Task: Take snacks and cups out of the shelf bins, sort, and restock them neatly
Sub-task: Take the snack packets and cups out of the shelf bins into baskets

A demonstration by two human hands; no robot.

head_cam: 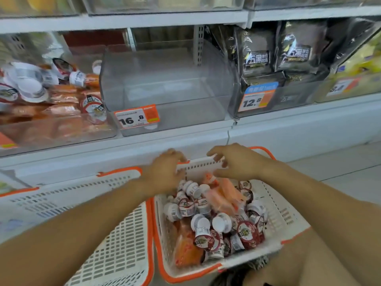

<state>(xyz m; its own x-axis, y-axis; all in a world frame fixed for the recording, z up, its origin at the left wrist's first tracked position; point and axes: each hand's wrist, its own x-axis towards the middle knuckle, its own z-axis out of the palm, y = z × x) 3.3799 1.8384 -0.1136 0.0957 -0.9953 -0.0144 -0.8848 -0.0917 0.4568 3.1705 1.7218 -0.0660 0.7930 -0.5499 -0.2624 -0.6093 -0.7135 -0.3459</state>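
Resting at nine o'clock, second white basket [115, 244], left hand [165, 172] with curled fingers on far rim of snack basket [284, 215], cups [206, 221] and orange packets inside, right hand [235, 164] gripping that rim, clear bin [165, 89] at twelve o'clock.

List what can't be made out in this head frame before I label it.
- Left hand fingers: curled over the basket far rim, so the grip is unclear.
- Right hand: motion blur, contact with the orange packets unclear.
- Cups: label text too small.
- Left bin: contents blurred, cut by the left edge.
- Price tag: fine print unreadable.
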